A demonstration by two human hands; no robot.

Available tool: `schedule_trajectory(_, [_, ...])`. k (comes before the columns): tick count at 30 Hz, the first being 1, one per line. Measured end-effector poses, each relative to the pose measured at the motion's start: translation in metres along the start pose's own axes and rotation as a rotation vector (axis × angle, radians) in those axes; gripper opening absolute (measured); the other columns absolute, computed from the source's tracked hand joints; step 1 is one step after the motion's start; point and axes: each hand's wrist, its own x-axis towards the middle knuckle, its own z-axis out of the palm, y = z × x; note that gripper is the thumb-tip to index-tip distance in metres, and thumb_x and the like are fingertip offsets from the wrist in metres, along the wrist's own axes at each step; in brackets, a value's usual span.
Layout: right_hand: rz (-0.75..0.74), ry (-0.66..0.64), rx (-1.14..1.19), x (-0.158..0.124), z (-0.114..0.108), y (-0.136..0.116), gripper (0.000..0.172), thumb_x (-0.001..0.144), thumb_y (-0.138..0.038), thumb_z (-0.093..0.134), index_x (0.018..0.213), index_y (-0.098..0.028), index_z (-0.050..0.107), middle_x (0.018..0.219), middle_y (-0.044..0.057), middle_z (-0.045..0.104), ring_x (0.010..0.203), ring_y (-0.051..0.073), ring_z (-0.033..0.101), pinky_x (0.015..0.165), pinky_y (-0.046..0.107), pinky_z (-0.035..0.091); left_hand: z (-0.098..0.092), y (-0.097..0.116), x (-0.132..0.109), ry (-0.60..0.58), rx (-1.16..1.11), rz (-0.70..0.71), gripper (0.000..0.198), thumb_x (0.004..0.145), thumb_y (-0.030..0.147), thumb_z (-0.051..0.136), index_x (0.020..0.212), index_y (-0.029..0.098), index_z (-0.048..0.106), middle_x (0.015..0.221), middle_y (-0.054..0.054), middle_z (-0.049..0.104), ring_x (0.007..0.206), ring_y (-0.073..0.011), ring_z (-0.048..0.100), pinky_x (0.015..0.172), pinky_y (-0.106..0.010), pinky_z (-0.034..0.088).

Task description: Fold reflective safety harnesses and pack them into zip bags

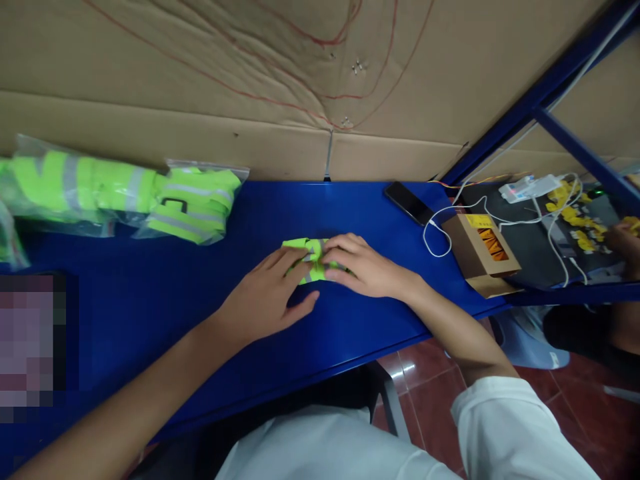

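A small folded piece of neon-yellow reflective cloth [316, 270] with grey strips lies on the blue table [350, 333]. My left hand [267, 290] rests over its left side, fingers stretched out and thumb held apart. On the right side, my right hand [363, 267] lies on the cloth with its fingers spread and slightly bent. Both hands cover much of the cloth, so its full shape is hidden. Neither hand is visibly closed around it.
Clear bags of folded neon-yellow reflective garments [195, 203] line the back left. At right are a black phone [409, 203], a white cable, and a cardboard box [483, 250] with orange contents. Another person's hand [623, 240] is near yellow pieces beyond the blue frame [585, 147]. A blurred-out rectangle [30, 340] is at left.
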Motion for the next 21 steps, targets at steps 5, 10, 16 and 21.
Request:
schedule_trajectory(5, [0.15,0.162,0.004,0.005,0.016,0.011,0.026,0.107,-0.042,0.053,0.113,-0.019,0.065,0.119,0.01,0.065,0.113,0.023,0.06,0.099,0.041,0.046,-0.008,-0.01,0.009,-0.053,-0.072,-0.077,0.026,0.105,0.027,0.044,0.103,0.022,0.069,0.117,-0.009,0.068,0.107,-0.0278,0.064,0.099,-0.047,0.053])
schedule_trajectory(10, [0.29,0.133,-0.14,0.008,0.022,0.014,0.065,0.101,-0.06,0.057,0.15,-0.018,0.047,0.154,0.017,0.052,0.144,0.033,0.047,0.115,0.05,0.038,-0.007,-0.03,0.03,-0.029,-0.227,-0.272,0.058,0.089,0.032,0.068,0.143,0.023,0.052,0.14,-0.013,0.056,0.13,-0.0351,0.054,0.112,-0.056,0.045])
schedule_trajectory(16, [0.295,0.127,-0.103,0.014,0.021,0.015,0.054,0.099,-0.064,0.057,0.129,-0.019,0.06,0.125,0.011,0.069,0.112,0.026,0.065,0.093,0.04,0.05,0.01,-0.049,0.03,-0.062,-0.552,-0.401,0.084,0.069,0.049,0.084,0.143,0.024,0.053,0.144,-0.014,0.056,0.142,-0.0426,0.044,0.12,-0.062,0.034])
schedule_trajectory(21, [0.262,0.193,0.047,0.012,0.031,0.016,0.079,0.081,-0.076,0.074,0.136,-0.022,0.056,0.128,0.011,0.065,0.115,0.026,0.065,0.092,0.039,0.054,0.025,-0.028,0.018,0.075,-0.652,-0.417,0.064,0.076,0.037,0.073,0.135,0.025,0.051,0.134,-0.01,0.055,0.129,-0.0328,0.054,0.113,-0.052,0.045])
